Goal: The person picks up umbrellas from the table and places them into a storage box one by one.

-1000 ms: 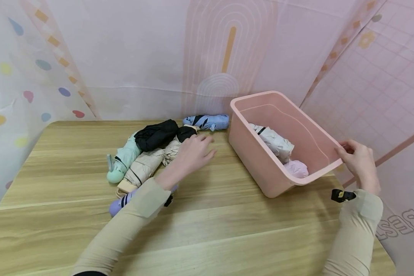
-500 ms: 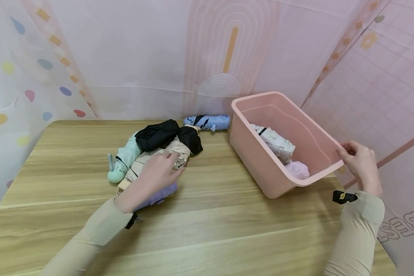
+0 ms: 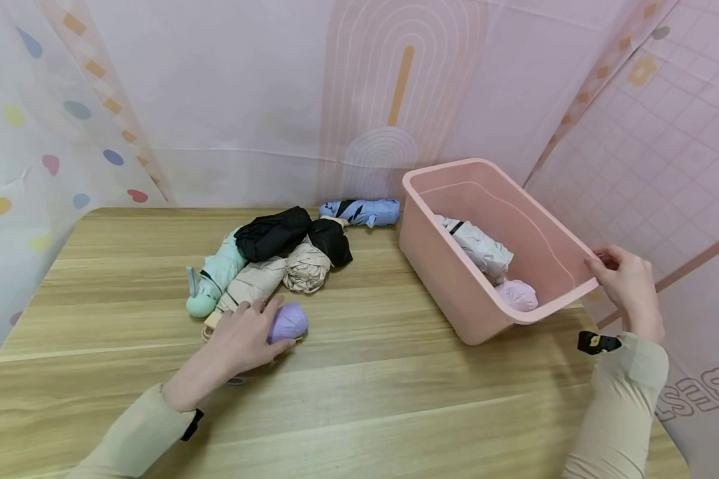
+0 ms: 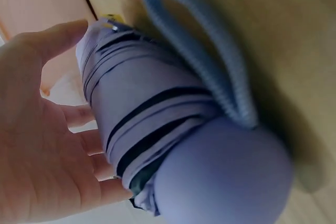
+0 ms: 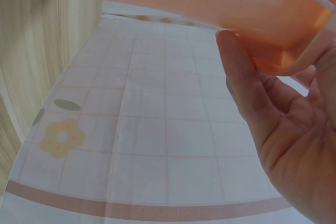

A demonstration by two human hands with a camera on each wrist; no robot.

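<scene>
A person's left hand (image 3: pixel 236 339) reaches over a purple umbrella (image 3: pixel 289 322) lying on a wood-grain table (image 3: pixel 383 412), fingers extended and loosely parted around it. The right hand (image 3: pixel 630 286) pinches the rim of a pink bin (image 3: pixel 437 286) between thumb and fingers; a white umbrella (image 3: pixel 482 249) lies inside. Farther back, mint (image 3: pixel 222 266) and beige (image 3: pixel 254 279) umbrellas cluster with black bundles (image 3: pixel 272 234), and a blue umbrella (image 3: pixel 365 211) lies near the patterned cloth wall (image 3: pixel 245 100). At right, outlined letters (image 3: pixel 701 392) read BEST, upside down.
</scene>
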